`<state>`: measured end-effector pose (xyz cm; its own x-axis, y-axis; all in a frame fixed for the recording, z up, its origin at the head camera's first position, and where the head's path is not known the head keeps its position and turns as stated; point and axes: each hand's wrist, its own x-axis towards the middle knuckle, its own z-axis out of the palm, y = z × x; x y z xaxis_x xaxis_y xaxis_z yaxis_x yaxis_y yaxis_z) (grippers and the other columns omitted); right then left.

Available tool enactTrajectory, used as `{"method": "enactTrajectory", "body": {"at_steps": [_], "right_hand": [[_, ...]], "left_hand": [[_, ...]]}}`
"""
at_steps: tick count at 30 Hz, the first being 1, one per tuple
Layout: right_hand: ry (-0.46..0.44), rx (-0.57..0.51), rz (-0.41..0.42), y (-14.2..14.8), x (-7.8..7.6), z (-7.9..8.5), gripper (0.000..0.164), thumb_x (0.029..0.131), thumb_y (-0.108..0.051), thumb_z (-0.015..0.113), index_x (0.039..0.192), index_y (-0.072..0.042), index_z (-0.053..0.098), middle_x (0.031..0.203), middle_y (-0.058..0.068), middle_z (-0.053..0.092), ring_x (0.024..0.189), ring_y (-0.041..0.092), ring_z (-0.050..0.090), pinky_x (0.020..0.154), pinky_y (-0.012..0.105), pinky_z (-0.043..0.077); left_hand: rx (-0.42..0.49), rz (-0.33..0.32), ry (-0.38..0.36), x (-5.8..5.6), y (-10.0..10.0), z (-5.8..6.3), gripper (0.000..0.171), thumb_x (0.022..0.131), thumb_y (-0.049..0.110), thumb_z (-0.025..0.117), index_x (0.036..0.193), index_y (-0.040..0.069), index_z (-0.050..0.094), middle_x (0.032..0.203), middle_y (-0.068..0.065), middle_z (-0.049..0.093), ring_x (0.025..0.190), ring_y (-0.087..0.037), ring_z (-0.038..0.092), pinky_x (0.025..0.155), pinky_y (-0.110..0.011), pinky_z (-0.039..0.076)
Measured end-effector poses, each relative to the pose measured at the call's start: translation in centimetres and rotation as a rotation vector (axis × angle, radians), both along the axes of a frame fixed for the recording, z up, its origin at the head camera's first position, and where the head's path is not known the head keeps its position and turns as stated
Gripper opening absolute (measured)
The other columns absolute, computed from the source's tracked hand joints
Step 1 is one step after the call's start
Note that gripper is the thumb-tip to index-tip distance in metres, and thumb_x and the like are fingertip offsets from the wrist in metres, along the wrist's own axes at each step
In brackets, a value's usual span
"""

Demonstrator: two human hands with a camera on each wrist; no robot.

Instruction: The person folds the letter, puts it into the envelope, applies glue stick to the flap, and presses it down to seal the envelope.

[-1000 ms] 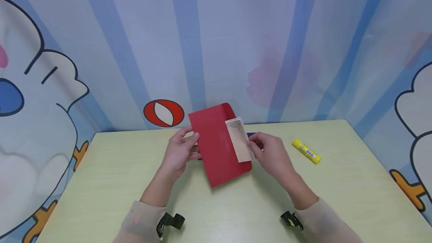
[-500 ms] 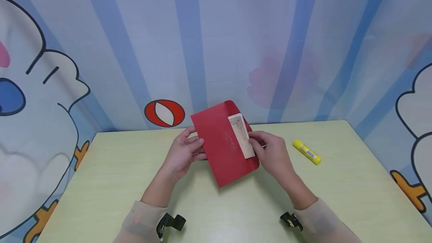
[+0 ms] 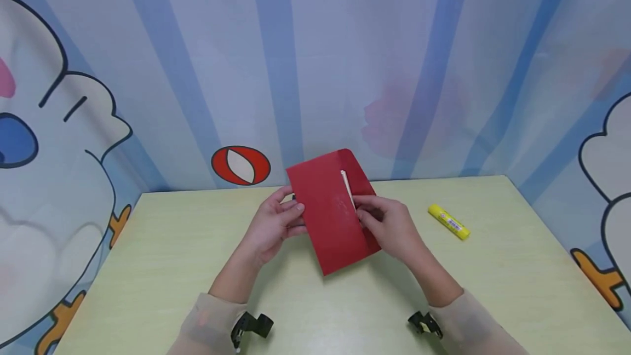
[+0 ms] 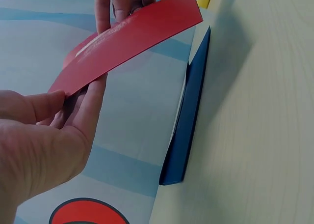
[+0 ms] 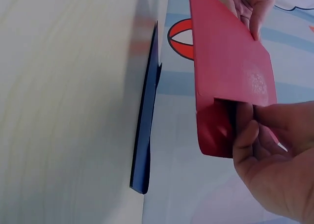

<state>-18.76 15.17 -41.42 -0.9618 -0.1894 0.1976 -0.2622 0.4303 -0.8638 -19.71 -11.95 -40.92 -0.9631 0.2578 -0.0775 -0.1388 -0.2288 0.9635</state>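
Observation:
A red paper envelope (image 3: 322, 212) is held tilted above the table with its flap open on the right side. My left hand (image 3: 271, 223) grips its left edge, thumb in front and fingers behind. At the envelope's mouth my right hand (image 3: 391, 226) pinches a small stack of cream paper slips (image 3: 346, 185), of which only a thin pale edge shows in the head view. In the right wrist view, the fingers of that hand reach into the dark opening beside the flap (image 5: 216, 133). How much paper lies inside is hidden.
A dark blue envelope-like item (image 4: 189, 121) lies on the table behind the red envelope, nearly hidden in the head view. To the right lies a yellow glue stick (image 3: 448, 221). A printed cloth backdrop (image 3: 335, 70) rises behind the table (image 3: 187, 245).
The cream paper has slid leftward into the red envelope, from a wide strip showing to a thin edge. My right hand followed it in; the envelope shifted slightly right.

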Motion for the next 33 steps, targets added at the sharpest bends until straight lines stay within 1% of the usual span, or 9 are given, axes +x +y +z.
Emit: {"method": "enactTrajectory", "body": {"at_steps": [5, 9, 12, 15, 20, 24, 28, 33], "right_hand": [[-0.068, -0.068, 0.086, 0.4, -0.2, 0.0, 0.041, 0.101, -0.009, 0.073, 0.142, -0.010, 0.068, 0.118, 0.011, 0.071, 0.105, 0.029, 0.071, 0.081, 0.042, 0.064], [-0.150, -0.148, 0.099, 0.6, -0.3, 0.2, 0.041, 0.100, -0.014, 0.076, 0.138, -0.006, 0.067, 0.115, 0.012, 0.073, 0.103, 0.029, 0.072, 0.083, 0.041, 0.063], [-0.200, -0.199, 0.075, 0.5, -0.2, 0.4, 0.038, 0.101, -0.017, 0.075, 0.135, -0.005, 0.065, 0.111, 0.013, 0.075, 0.098, 0.029, 0.074, 0.082, 0.040, 0.063], [-0.217, -0.232, 0.033, 0.3, -0.2, 0.7, 0.034, 0.102, -0.020, 0.073, 0.132, -0.006, 0.065, 0.111, 0.012, 0.075, 0.095, 0.029, 0.074, 0.081, 0.040, 0.063], [-0.207, -0.230, -0.057, -0.1, 0.0, 0.9, 0.032, 0.101, -0.025, 0.076, 0.127, -0.008, 0.069, 0.109, 0.011, 0.076, 0.093, 0.029, 0.074, 0.079, 0.039, 0.064], [-0.222, -0.226, -0.097, -0.3, 0.2, 0.9, 0.030, 0.100, -0.026, 0.077, 0.122, -0.006, 0.070, 0.106, 0.012, 0.076, 0.092, 0.028, 0.074, 0.077, 0.038, 0.064], [-0.266, -0.240, -0.081, -0.1, 0.3, 1.0, 0.029, 0.102, -0.025, 0.074, 0.123, -0.004, 0.069, 0.108, 0.013, 0.074, 0.092, 0.029, 0.073, 0.078, 0.037, 0.063], [-0.312, -0.251, -0.027, 0.2, 0.2, 1.1, 0.030, 0.105, -0.022, 0.070, 0.126, -0.002, 0.068, 0.111, 0.015, 0.072, 0.092, 0.029, 0.072, 0.079, 0.037, 0.062]], "left_hand": [[-0.018, 0.002, 0.002, 0.0, 0.0, 0.0, 0.048, 0.106, 0.009, 0.065, 0.152, 0.016, 0.053, 0.128, -0.015, 0.073, 0.100, -0.029, 0.078, 0.085, -0.037, 0.063], [-0.017, -0.012, -0.003, 0.0, 0.1, 0.0, 0.050, 0.106, 0.009, 0.065, 0.154, 0.016, 0.052, 0.128, -0.015, 0.073, 0.100, -0.029, 0.078, 0.086, -0.038, 0.063], [-0.018, -0.026, -0.003, 0.0, 0.2, 0.0, 0.051, 0.106, 0.009, 0.065, 0.155, 0.017, 0.051, 0.128, -0.015, 0.073, 0.100, -0.029, 0.078, 0.086, -0.038, 0.063], [-0.033, -0.039, 0.013, 0.2, 0.3, 0.1, 0.051, 0.107, 0.008, 0.064, 0.155, 0.017, 0.051, 0.127, -0.016, 0.073, 0.099, -0.029, 0.078, 0.086, -0.038, 0.063], [-0.086, -0.083, 0.054, 0.4, 0.7, 0.1, 0.052, 0.106, 0.007, 0.064, 0.156, 0.015, 0.050, 0.126, -0.017, 0.073, 0.098, -0.029, 0.077, 0.086, -0.039, 0.063], [-0.114, -0.101, 0.056, 0.5, 1.0, 0.0, 0.052, 0.106, 0.007, 0.065, 0.156, 0.014, 0.051, 0.127, -0.016, 0.073, 0.099, -0.030, 0.078, 0.087, -0.040, 0.063], [-0.120, -0.105, 0.056, 0.6, 1.1, 0.0, 0.050, 0.106, 0.007, 0.065, 0.154, 0.014, 0.052, 0.127, -0.016, 0.073, 0.100, -0.031, 0.078, 0.088, -0.042, 0.062], [-0.117, -0.120, 0.062, 0.7, 1.2, 0.0, 0.050, 0.106, 0.006, 0.064, 0.155, 0.012, 0.052, 0.127, -0.017, 0.073, 0.100, -0.032, 0.078, 0.087, -0.042, 0.062]]}}
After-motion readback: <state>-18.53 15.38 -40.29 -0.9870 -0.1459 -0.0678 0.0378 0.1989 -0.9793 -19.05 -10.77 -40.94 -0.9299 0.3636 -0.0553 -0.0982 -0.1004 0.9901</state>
